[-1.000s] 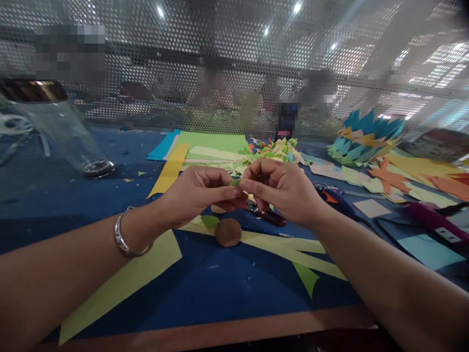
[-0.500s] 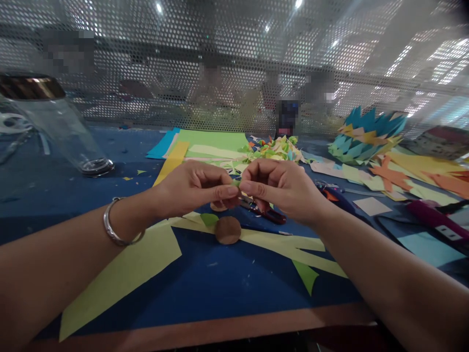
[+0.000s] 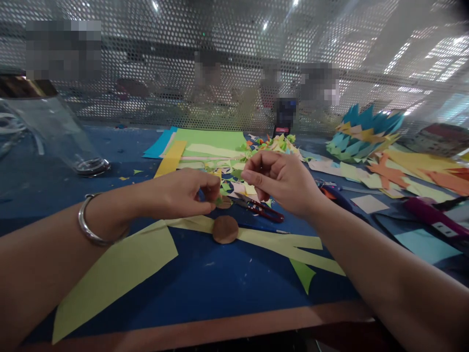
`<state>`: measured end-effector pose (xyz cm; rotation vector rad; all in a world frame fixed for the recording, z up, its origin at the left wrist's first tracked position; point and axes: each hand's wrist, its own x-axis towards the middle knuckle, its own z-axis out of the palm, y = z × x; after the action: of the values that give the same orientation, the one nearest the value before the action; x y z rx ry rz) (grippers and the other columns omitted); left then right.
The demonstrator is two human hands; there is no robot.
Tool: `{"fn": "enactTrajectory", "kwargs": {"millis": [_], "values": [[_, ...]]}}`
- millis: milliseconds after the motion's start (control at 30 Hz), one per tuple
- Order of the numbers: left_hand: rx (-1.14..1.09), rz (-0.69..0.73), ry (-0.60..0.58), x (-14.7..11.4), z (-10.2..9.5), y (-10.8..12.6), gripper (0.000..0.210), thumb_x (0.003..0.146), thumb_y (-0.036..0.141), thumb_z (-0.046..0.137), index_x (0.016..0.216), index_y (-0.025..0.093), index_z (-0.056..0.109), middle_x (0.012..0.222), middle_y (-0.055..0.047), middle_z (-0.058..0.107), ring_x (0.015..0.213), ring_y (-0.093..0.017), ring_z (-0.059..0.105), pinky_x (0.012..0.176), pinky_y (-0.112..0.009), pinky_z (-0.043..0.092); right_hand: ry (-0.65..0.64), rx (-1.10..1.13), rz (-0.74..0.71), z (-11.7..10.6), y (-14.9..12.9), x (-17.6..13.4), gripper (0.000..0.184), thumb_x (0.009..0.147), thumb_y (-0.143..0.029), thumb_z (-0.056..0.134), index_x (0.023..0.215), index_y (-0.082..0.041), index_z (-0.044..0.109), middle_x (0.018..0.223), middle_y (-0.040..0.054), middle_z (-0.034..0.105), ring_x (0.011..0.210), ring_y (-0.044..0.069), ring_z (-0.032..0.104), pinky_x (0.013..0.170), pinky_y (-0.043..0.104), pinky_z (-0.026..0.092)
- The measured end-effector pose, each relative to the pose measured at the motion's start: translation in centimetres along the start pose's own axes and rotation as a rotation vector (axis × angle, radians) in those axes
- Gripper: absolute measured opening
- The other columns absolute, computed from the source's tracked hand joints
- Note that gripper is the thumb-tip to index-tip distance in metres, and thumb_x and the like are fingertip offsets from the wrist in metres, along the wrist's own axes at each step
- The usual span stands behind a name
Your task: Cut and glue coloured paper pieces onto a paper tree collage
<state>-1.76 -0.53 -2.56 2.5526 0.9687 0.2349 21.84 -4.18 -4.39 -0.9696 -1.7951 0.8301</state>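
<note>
Left hand (image 3: 183, 193) has slid down and left, so a gap now parts it from the right hand (image 3: 276, 178), which stayed near the same spot in the middle. Both have thumb and fingers bent close. A green paper bit (image 3: 219, 200) shows by the left fingertips; I cannot tell if either hand grips anything. Just below sits a round brown paper disc (image 3: 225, 230), on pale strips (image 3: 264, 240). Red thread snips (image 3: 256, 208) lie right of it. Blue table (image 3: 220, 283) spreads from there to its brown front edge (image 3: 205, 328) at the bottom. One big pale green sheet (image 3: 120, 276) fills the lower left. Upper left, a glass bottle (image 3: 62, 132) leans in the view.
</note>
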Motion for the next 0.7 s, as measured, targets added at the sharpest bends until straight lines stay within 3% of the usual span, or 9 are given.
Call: {"fn": "enactTrajectory", "kwargs": {"millis": [67, 200, 333, 467, 533, 633, 700], "values": [[-0.071, -0.042, 0.145, 0.3, 0.4, 0.3, 0.007, 0.077, 0.027, 0.069, 0.079, 0.021, 0.065, 0.071, 0.001, 0.066, 0.063, -0.015, 0.056, 0.058, -0.026, 0.039, 0.005, -0.016, -0.017, 0.1, 0.2, 0.0, 0.031, 0.085, -0.044, 0.077, 0.084, -0.017, 0.062, 0.064, -0.0047, 0.055, 0.046, 0.008, 0.055, 0.045, 0.023, 0.046], [-0.493, -0.111, 0.266, 0.7, 1.3, 0.7, 0.015, 0.082, 0.035, 0.070, 0.077, 0.021, 0.070, 0.075, -0.001, 0.071, 0.070, -0.016, 0.062, 0.064, -0.026, 0.045, 0.022, -0.045, -0.042, 0.1, 0.6, -0.1, 0.030, 0.086, -0.044, 0.076, 0.085, -0.018, 0.062, 0.066, -0.0043, 0.055, 0.047, 0.008, 0.055, 0.045, 0.023, 0.046], [-0.853, -0.179, 0.284, 1.0, 2.2, 0.6, 0.022, 0.086, 0.039, 0.068, 0.076, 0.021, 0.076, 0.082, -0.005, 0.076, 0.080, -0.018, 0.069, 0.070, -0.027, 0.051, 0.039, -0.046, -0.050, 0.1, 0.7, -0.1, 0.029, 0.086, -0.044, 0.076, 0.086, -0.018, 0.062, 0.067, -0.0043, 0.055, 0.047, 0.008, 0.055, 0.046, 0.024, 0.047], [-1.012, -0.146, 0.285, 1.0, 2.7, 0.5, 0.013, 0.077, 0.028, 0.081, 0.074, 0.018, 0.073, 0.075, -0.002, 0.072, 0.070, -0.015, 0.068, 0.068, -0.027, 0.053, 0.059, -0.059, -0.055, 0.3, 0.5, -0.2, 0.029, 0.086, -0.043, 0.077, 0.085, -0.019, 0.061, 0.067, -0.0041, 0.055, 0.047, 0.009, 0.055, 0.046, 0.024, 0.046], [-1.086, -0.159, 0.264, 1.0, 2.7, 0.6, 0.016, 0.074, 0.023, 0.084, 0.084, 0.019, 0.072, 0.072, -0.001, 0.071, 0.065, -0.014, 0.068, 0.066, -0.027, 0.055, 0.059, -0.063, -0.045, 0.4, 0.5, -0.3, 0.029, 0.086, -0.044, 0.077, 0.085, -0.020, 0.061, 0.068, -0.0036, 0.056, 0.048, 0.009, 0.055, 0.046, 0.025, 0.046], [-1.134, -0.250, 0.181, 0.9, 2.6, 0.8, 0.038, 0.073, 0.019, 0.083, 0.108, 0.024, 0.070, 0.074, -0.001, 0.073, 0.069, -0.017, 0.073, 0.064, -0.026, 0.056, 0.051, -0.078, -0.037, 0.6, 0.4, -0.4, 0.029, 0.086, -0.045, 0.076, 0.086, -0.020, 0.061, 0.071, -0.0023, 0.058, 0.050, 0.010, 0.055, 0.048, 0.025, 0.046], [-1.123, -0.294, 0.108, 0.9, 2.5, 0.9, 0.032, 0.076, 0.021, 0.079, 0.107, 0.023, 0.071, 0.077, -0.003, 0.075, 0.075, -0.019, 0.075, 0.064, -0.024, 0.056, 0.043, -0.093, -0.045, 0.7, 0.4, -0.6, 0.029, 0.086, -0.045, 0.075, 0.086, -0.020, 0.060, 0.073, -0.0018, 0.058, 0.050, 0.010, 0.056, 0.048, 0.026, 0.046]]}}
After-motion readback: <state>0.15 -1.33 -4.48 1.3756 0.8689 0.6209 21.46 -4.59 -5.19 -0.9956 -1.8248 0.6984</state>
